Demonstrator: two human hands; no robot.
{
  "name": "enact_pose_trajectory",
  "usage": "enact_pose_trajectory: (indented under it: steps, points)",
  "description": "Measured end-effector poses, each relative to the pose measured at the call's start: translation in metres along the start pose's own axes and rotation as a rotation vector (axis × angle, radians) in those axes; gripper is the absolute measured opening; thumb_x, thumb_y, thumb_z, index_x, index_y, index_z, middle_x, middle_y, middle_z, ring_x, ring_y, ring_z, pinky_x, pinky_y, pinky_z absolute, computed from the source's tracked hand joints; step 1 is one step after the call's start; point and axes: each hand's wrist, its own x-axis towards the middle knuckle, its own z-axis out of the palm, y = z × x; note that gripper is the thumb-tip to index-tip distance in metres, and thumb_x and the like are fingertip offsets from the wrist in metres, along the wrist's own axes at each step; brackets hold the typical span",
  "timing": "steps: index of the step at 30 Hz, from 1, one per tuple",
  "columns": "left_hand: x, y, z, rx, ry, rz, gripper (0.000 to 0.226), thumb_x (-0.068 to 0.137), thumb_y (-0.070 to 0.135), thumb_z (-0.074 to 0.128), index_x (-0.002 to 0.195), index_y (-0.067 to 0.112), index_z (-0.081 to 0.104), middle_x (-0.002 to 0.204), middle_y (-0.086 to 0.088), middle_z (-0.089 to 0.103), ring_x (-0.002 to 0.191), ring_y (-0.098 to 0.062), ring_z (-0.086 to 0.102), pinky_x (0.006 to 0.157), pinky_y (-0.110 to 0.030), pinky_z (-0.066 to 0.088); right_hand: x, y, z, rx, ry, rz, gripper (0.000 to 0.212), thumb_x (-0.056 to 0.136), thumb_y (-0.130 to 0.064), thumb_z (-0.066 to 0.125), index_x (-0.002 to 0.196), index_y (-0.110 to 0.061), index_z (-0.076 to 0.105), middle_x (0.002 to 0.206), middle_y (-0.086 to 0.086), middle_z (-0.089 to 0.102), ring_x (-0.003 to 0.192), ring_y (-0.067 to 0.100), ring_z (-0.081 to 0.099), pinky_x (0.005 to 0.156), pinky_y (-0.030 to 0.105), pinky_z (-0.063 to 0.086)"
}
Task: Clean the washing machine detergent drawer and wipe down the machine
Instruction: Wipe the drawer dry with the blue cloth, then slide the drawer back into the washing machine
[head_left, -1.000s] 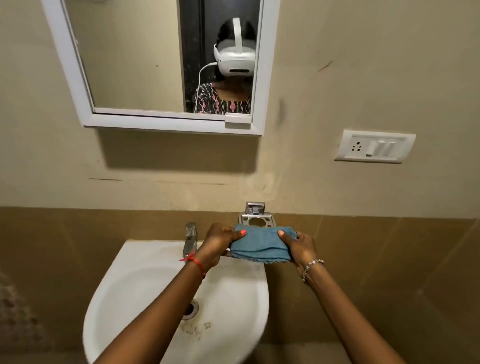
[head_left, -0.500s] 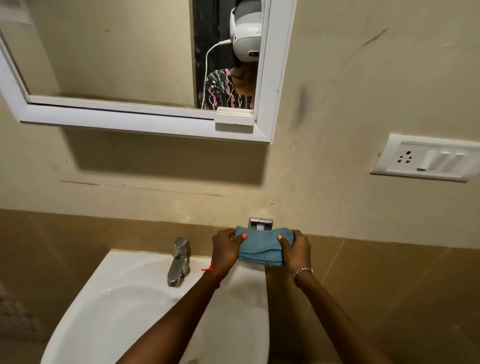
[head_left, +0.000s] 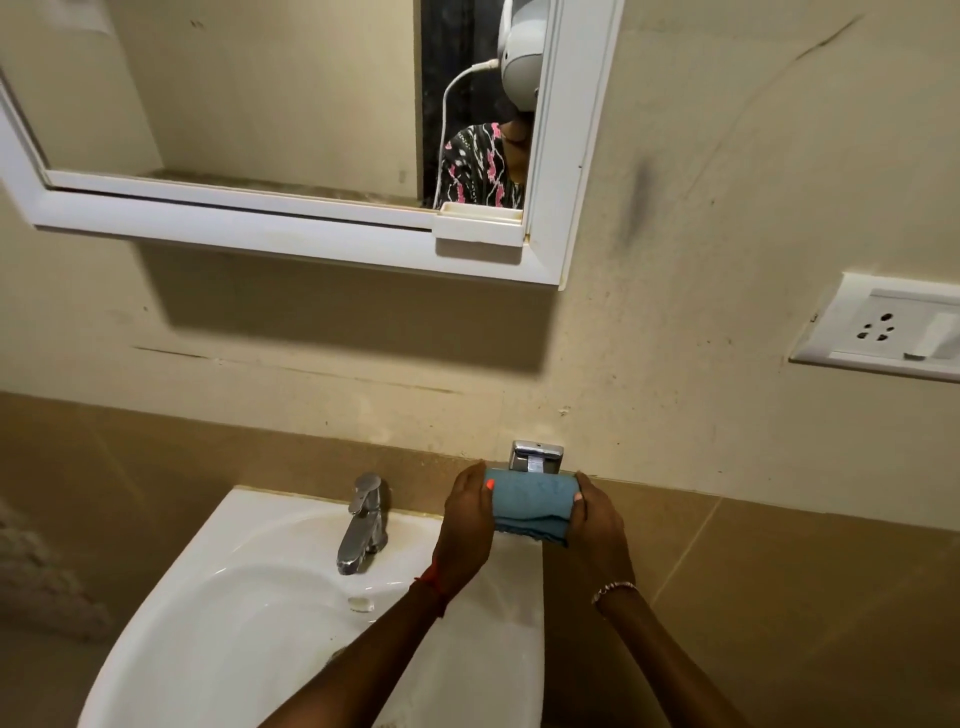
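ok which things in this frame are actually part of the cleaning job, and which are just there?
In the job: blue cloth, gripped at its ends by the left hand and right hand. No washing machine or drawer in view.

Just there: sink, tap, chrome wall holder, mirror, socket plate.

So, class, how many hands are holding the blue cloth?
2: the left hand grips the left end of the blue cloth, the right hand grips its right end.
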Motion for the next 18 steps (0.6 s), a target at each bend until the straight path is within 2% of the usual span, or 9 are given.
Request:
enact_pose_trajectory:
  steps: [2,5,7,9,12,15,16,17,18]
  points:
    - [-0.003,-0.002,0.001,-0.031,0.004,-0.018,0.042,0.101,0.019,0.029,0.138,0.002,0.038,0.139,-0.014,0.044,0.126,-0.021,0.045,0.098,-0.017,0.036,-0.001,0.002,0.0,0.078,-0.028,0.044,0.039,0.1,-0.012,0.03,0.138,-0.004,0.038,0.124,0.023,0.054,0.103,0.025,0.054,0.08,0.023,0.046]
    - [-0.006,-0.002,-0.002,-0.046,-0.023,-0.02,0.044,0.101,0.022,0.028,0.139,0.004,0.037,0.141,-0.014,0.044,0.128,-0.021,0.043,0.107,-0.027,0.036,-0.001,0.002,-0.004,0.1,-0.095,0.051,0.041,0.101,-0.016,0.027,0.14,-0.007,0.033,0.121,0.021,0.054,0.093,0.015,0.049,0.068,0.016,0.043]
    - [-0.005,-0.003,-0.007,0.017,-0.039,0.0,0.046,0.101,0.025,0.027,0.14,0.004,0.035,0.145,-0.013,0.039,0.133,-0.022,0.037,0.113,-0.033,0.029,0.002,0.002,-0.006,0.051,-0.123,0.057,0.042,0.101,-0.021,0.028,0.141,-0.01,0.032,0.123,0.02,0.053,0.098,0.019,0.051,0.076,0.024,0.046]
    - [-0.006,-0.005,-0.013,0.12,-0.04,0.042,0.049,0.1,0.03,0.026,0.142,0.004,0.031,0.149,-0.013,0.032,0.138,-0.024,0.028,0.117,-0.035,0.021,0.004,0.003,-0.008,-0.084,-0.114,0.073,0.044,0.1,-0.03,0.029,0.141,-0.014,0.033,0.128,0.019,0.05,0.112,0.028,0.05,0.092,0.034,0.044]
    - [-0.008,-0.007,-0.027,0.254,-0.02,0.124,0.056,0.099,0.036,0.022,0.145,0.005,0.024,0.154,-0.01,0.022,0.144,-0.022,0.013,0.119,-0.027,0.007,0.005,-0.006,-0.012,-0.296,-0.058,0.048,0.051,0.096,-0.04,0.027,0.139,-0.014,0.037,0.137,0.019,0.042,0.126,0.033,0.038,0.106,0.042,0.033]
    - [-0.017,-0.006,-0.049,0.336,0.048,0.172,0.067,0.089,0.045,0.013,0.145,0.01,0.025,0.155,-0.006,0.019,0.145,-0.019,0.008,0.118,-0.029,0.009,-0.002,-0.03,-0.013,-0.336,-0.045,-0.073,0.047,0.098,-0.033,0.033,0.139,-0.011,0.037,0.149,0.017,0.028,0.14,0.032,0.02,0.114,0.04,0.017]
    - [-0.02,-0.008,-0.057,0.366,0.073,0.191,0.07,0.089,0.051,0.008,0.145,0.013,0.027,0.155,-0.005,0.019,0.145,-0.019,0.007,0.117,-0.029,0.008,-0.005,-0.039,-0.011,-0.294,-0.037,-0.136,0.044,0.098,-0.03,0.035,0.135,-0.008,0.042,0.147,0.018,0.032,0.139,0.032,0.024,0.114,0.039,0.019]
    - [-0.025,-0.009,-0.064,0.395,0.089,0.214,0.076,0.088,0.058,0.002,0.144,0.014,0.028,0.155,-0.005,0.019,0.146,-0.019,0.006,0.116,-0.028,0.006,-0.009,-0.046,-0.009,-0.213,-0.028,-0.203,0.038,0.097,-0.027,0.038,0.126,-0.005,0.05,0.138,0.021,0.044,0.132,0.035,0.036,0.11,0.04,0.028]
    - [-0.031,-0.012,-0.072,0.426,0.107,0.228,0.082,0.085,0.063,-0.003,0.144,0.016,0.029,0.155,-0.004,0.019,0.145,-0.018,0.005,0.116,-0.028,0.004,-0.014,-0.055,-0.004,-0.109,-0.029,-0.272,0.031,0.094,-0.023,0.041,0.11,-0.004,0.059,0.121,0.022,0.056,0.118,0.037,0.049,0.1,0.04,0.039]
